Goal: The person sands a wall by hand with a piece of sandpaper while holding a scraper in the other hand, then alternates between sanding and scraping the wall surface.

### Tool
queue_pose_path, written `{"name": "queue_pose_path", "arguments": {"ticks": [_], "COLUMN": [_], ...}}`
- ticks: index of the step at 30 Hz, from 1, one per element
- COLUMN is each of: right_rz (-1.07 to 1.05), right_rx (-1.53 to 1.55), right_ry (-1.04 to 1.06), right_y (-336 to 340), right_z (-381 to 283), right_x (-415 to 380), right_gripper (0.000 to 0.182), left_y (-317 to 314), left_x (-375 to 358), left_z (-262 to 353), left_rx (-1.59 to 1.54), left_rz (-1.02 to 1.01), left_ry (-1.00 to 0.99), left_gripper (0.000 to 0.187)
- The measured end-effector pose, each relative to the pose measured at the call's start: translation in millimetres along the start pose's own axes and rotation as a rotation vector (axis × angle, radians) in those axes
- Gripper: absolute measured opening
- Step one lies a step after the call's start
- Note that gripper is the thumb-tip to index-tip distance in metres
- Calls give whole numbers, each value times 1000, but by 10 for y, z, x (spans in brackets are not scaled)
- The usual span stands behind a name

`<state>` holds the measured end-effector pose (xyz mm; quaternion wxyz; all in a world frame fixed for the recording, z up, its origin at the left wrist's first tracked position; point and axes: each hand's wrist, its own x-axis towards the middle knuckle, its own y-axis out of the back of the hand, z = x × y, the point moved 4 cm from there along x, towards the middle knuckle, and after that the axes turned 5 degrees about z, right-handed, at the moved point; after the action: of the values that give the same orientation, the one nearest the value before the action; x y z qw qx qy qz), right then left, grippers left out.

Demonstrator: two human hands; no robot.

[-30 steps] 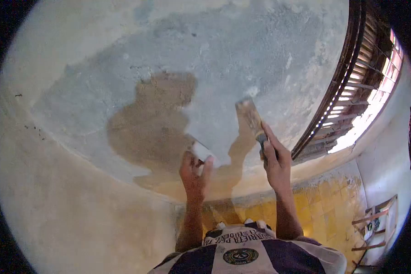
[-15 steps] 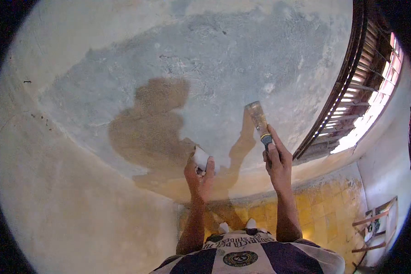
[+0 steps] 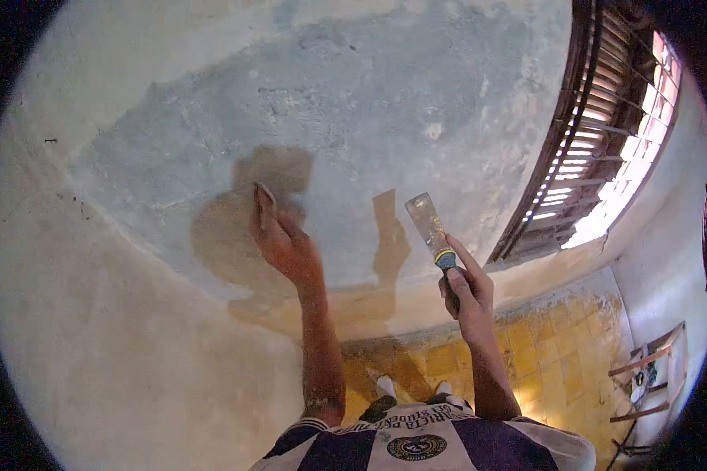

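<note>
My right hand (image 3: 469,290) is wrapped round the dark handle of a putty knife (image 3: 428,224), whose stained metal blade points up and to the left, apart from its own shadow on the wall. My left hand (image 3: 285,243) is raised against the grey patch of the wall (image 3: 353,118), its fingers pressed round a thin, pale-edged piece (image 3: 265,191) seen nearly edge-on. Most of that piece is hidden by the fingers. Shadows of my head and arms fall on the patch.
A slatted, barred window (image 3: 597,141) curves along the right. Below lies a yellow tiled floor (image 3: 542,353), with my feet at the wall's base. A wooden frame-like object (image 3: 648,373) stands at the lower right. The plain side wall (image 3: 149,337) runs down the left.
My left hand has moved up and left onto the grey patch, turning the pale piece edge-on. My right hand with the putty knife has shifted slightly down and left.
</note>
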<state>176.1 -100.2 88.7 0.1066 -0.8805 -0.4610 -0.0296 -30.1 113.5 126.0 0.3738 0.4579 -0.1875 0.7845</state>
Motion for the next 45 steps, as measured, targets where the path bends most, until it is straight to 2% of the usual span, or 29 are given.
{"name": "queue_pose_path", "arguments": {"ticks": [2, 5, 8, 11, 12, 13, 15, 16, 18, 19, 22, 23, 24, 25, 28, 30, 33, 35, 36, 38, 39, 40, 41, 43, 44, 45], "right_rz": [-35, -79, -62, -41, -34, -25, 34, 63, 72, 80, 79, 76, 73, 71, 94, 83, 25, 5, 15, 37, 38, 38, 37, 96, 124, 156], "right_rx": [-27, -24, -12, -16, -34, -50, -36, -30, -22, -18, -23, -29, -26, -21, 17, 44, 59, 38, 35, 28, 33, 39, 44, 105, 135, 104], "right_ry": [-11, 7, -35, -36, -25, -18, -19, -19, -15, -9, -6, -6, -8, -9, -27, -45, -62, -62, -76, -101, -93, -85, -74, -57, -52, 11], "right_y": [119, 387, 731, 1045, 1169, 1290, 1575, 1701, 1869, 1936, 2105, 2155, 2197, 2232, 2234, 2196, 2106, 2077, 2083, 2108, 2119, 2127, 2114, 2028, 1962, 1867], "right_z": [6, -5, -37, -131, -170, -191, -161, -156, -216, -218, -238, -247, -246, -244, -175, -130, -101, -121, -127, -137, -125, -96, -79, -66, -52, -45], "right_x": [-97, -184, -296, -342, -366, -395, -416, -414, -401, -388, -372, -362, -345, -333, -271, -208, -118, -105, -110, -109, -90, -57, -8, 95, 144, 193], "right_gripper": [52, 52, 52, 51, 51, 51, 49, 49, 49, 49, 49, 49, 48, 48, 49, 49, 47, 47, 47, 48, 49, 51, 52, 52, 53, 53], "left_y": [-115, -328, -646, -788, -867, -975, -1235, -1358, -1367, -1279, -1220, -1297, -1414, -1333, -1322, -1290, -1213, -1336, -1348, -1429, -1464, -1274, -1299, -1366, -1341, -1285], "left_x": [52, -47, -531, -688, -637, -541, -597, -642, -758, -825, -777, -714, -549, -262, -400, -804, -838, -646, -510, -260, -216, -110, -157, -524, -722, -762], "left_z": [-109, 181, 895, 1199, 1018, 577, 391, 472, 1107, 1656, 1956, 1689, 1232, 1049, 1437, 1962, 2197, 1602, 1229, 302, 76, 310, 651, 1457, 1786, 1945], "left_rx": [101, 175, 243, 229, 397, 567, 629, 517, 373, 337, 257, 325, 224, 120, 163, 318, 364, 446, 459, 398, 377, 373, 141, 60, 213, 251], "left_rz": [42, 105, -225, -426, -390, -356, -185, -43, -194, -487, -373, -178, -333, -482, -464, -152, -299, -260, -236, -132, -96, -15, -112, -214, -220, -341], "left_ry": [-116, -113, -233, -181, -234, -287, -419, -500, -441, -295, -430, -416, -177, 61, 57, -618, -640, -189, -35, -57, -97, 64, 75, -176, -437, -449], "left_gripper": [49, 59, 69, 77, 80, 83, 88, 89, 89, 88, 86, 84, 81, 79, 69, 77, 78, 77, 76, 74, 72, 71, 72, 76, 79, 80]}}
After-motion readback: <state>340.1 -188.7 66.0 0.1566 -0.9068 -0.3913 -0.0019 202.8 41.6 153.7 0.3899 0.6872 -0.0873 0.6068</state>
